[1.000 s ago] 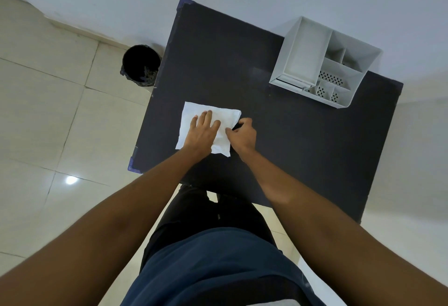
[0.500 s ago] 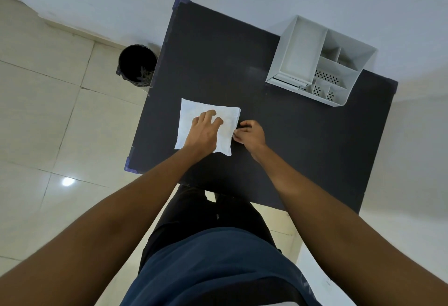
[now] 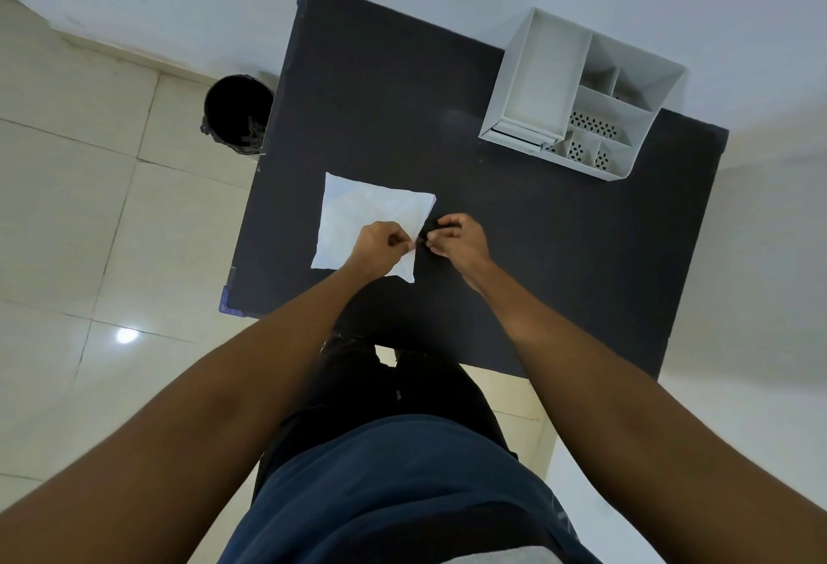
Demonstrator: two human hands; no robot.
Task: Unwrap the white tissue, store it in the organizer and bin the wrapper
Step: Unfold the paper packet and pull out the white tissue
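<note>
A white wrapped tissue pack (image 3: pixel 362 217) lies flat on the dark table (image 3: pixel 537 250), near its front left. My left hand (image 3: pixel 382 248) pinches the pack's right edge with thumb and fingers closed. My right hand (image 3: pixel 456 239) sits just to the right of it, fingers also pinched at that same edge. Whether the wrapper has torn there is hidden by my fingers. The white organizer (image 3: pixel 577 93) with several compartments stands at the table's far right. A black bin (image 3: pixel 237 114) stands on the floor left of the table.
The table's left edge has blue corner guards (image 3: pixel 226 297). A pale wall runs behind the table and organizer. Beige floor tiles (image 3: pixel 89 228) spread to the left. My legs and dark shirt fill the lower middle.
My left hand went from pressing flat on the pack to pinching its right edge. My right hand shifted slightly and closed into a pinch at the same edge.
</note>
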